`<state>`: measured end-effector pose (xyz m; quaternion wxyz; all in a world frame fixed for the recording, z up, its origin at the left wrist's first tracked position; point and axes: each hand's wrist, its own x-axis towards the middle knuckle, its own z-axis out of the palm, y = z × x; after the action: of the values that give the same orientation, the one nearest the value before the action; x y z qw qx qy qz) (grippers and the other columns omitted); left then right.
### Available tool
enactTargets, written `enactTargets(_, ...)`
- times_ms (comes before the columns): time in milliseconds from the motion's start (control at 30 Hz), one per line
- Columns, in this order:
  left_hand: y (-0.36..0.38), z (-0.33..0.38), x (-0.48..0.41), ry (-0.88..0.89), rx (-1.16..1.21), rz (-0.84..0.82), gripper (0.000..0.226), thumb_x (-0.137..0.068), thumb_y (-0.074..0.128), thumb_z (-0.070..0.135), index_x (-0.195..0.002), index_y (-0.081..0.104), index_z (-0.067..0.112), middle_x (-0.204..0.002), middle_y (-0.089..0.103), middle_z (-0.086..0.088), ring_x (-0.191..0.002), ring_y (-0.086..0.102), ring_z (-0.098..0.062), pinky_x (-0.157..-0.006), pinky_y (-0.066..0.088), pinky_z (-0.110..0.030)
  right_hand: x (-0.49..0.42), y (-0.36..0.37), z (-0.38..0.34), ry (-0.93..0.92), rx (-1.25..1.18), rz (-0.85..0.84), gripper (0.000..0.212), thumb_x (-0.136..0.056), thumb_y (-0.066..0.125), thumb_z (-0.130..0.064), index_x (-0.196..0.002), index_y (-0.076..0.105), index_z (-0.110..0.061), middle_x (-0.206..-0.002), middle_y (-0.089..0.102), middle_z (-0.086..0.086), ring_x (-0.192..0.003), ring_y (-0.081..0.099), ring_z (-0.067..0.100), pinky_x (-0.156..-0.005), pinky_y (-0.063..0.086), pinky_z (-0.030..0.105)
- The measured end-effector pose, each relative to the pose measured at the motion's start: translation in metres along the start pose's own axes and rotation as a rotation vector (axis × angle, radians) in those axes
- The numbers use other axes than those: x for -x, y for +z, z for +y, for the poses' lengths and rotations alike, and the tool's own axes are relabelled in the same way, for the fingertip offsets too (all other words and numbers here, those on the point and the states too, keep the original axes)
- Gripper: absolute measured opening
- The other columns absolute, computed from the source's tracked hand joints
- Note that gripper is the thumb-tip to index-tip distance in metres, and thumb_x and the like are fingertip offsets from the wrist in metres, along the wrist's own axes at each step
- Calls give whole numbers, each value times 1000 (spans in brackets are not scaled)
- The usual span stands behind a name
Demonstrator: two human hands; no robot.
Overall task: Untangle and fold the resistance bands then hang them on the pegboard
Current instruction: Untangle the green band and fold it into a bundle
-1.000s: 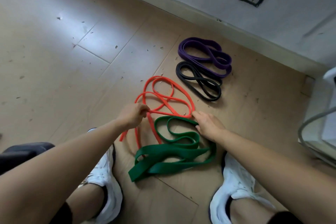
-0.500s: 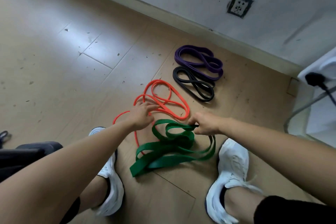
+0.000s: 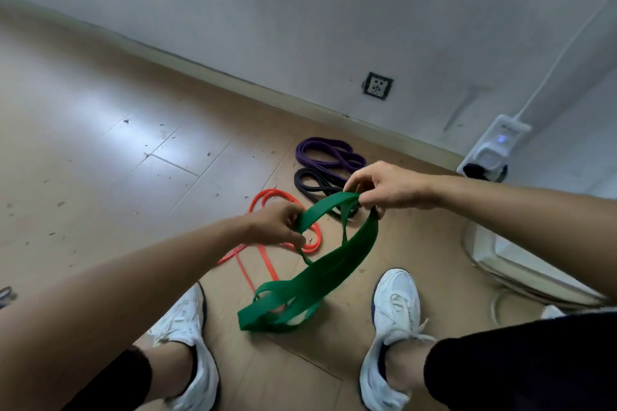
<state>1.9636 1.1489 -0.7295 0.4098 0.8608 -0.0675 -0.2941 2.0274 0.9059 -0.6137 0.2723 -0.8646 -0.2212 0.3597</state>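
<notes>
Currently, the green band (image 3: 334,270) is held in the air between both hands, in front of the person. Its upper loop spans from hand to hand. The wide strap descends from the right side in a diagonal, and its lower folds hang between the two shoes. Contact between these folds and the floor (image 3: 100,150) cannot be determined.

The left hand (image 3: 273,223) grips the left end of the upper loop, with fingers curled around the strap. The right hand (image 3: 387,188) pinches the right end of the loop between thumb and fingers, at a higher level than the left hand.

The orange band (image 3: 278,192) lies on the floor under the left hand, partly hidden by it and by the green band. The black band (image 3: 312,171) lies beyond it, coiled, and partly behind the right hand. The purple band (image 3: 320,143) lies just beside the black band, nearer the wall (image 3: 300,10).

The left shoe (image 3: 187,327) and right shoe (image 3: 397,304) are white and stand apart on the floor. A socket (image 3: 377,86) is set low in the wall. A white device (image 3: 494,147) with a small blue light sits at the right, with a cable running up the wall.
</notes>
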Motion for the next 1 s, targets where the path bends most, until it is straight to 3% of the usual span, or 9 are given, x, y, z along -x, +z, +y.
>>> enactTargets(167, -34, 46, 48, 65, -79, -54, 25, -84, 75, 20, -106, 64, 18, -100, 68, -4, -93, 69, -20, -91, 59, -46, 46, -29, -21, 22, -47, -127, 34, -87, 60, 10, -117, 64, -6, -96, 69, 13, -71, 70, 14, -63, 59, 28)
enactTargets(300, -66, 92, 91, 141, 3, -23, 18, -89, 71, 4, -104, 63, 10, -89, 67, -11, -79, 69, -20, -76, 61, -33, 70, -45, -32, 11, 41, -164, 39, -80, 73, 11, -111, 60, -9, -95, 71, 8, -80, 69, 15, -70, 57, 30)
enactTargets(400, -86, 123, 118, 203, 79, 90, 18, -90, 70, 2, -107, 65, 7, -91, 74, -12, -91, 75, -32, -85, 62, -43, 78, -40, -45, -17, 153, -134, 37, -76, 83, 2, -101, 60, -12, -101, 72, 10, -82, 68, 18, -75, 58, 34)
enactTargets(467, -97, 144, 132, 259, 122, 147, 20, -88, 73, 8, -106, 67, 6, -94, 76, -15, -94, 75, -36, -87, 62, -46, 79, -32, -56, -39, 205, -129, 31, -79, 84, -9, -101, 63, -15, -107, 74, 9, -95, 71, 25, -88, 60, 42)
enactTargets(567, -108, 171, 144, 330, 147, 143, 37, -78, 83, 22, -108, 69, 6, -98, 76, -17, -95, 74, -37, -87, 61, -45, 75, -25, -76, -114, 205, -35, 25, -82, 83, -21, -100, 68, -10, -106, 74, 9, -104, 69, 31, -96, 55, 52)
enactTargets(667, -115, 182, 142, 375, 118, 198, 30, -84, 76, 12, -110, 69, 0, -99, 74, -21, -93, 74, -36, -86, 62, -42, 73, -30, -91, -180, 70, 18, 15, -86, 79, -23, -93, 71, -12, -100, 73, 10, -93, 68, 24, -93, 54, 49)
enactTargets(767, -125, 184, 138, 422, 183, 313, 27, -83, 79, 14, -105, 70, 1, -97, 73, -20, -90, 73, -33, -83, 62, -37, 68, -36, -99, -241, -96, 56, 11, -89, 76, -18, -81, 71, -24, -79, 70, -7, -78, 63, 8, -78, 50, 34)
enactTargets(833, -134, 185, 134, 428, 252, 370, 29, -80, 81, 17, -103, 70, 3, -93, 73, -15, -86, 73, -28, -81, 62, -36, 61, -41, -99, -271, -170, 126, 4, -89, 75, -18, -91, 72, -21, -85, 71, -7, -82, 65, 8, -79, 48, 29)
enactTargets(1000, -150, 187, 129, 464, 463, 388, 36, -74, 77, 19, -104, 68, 1, -91, 71, -11, -90, 73, -29, -81, 62, -38, 43, -46, -111, -354, -374, 188, 47, -87, 77, -19, -130, 61, -18, -116, 70, 6, -108, 69, 16, -93, 53, 25)
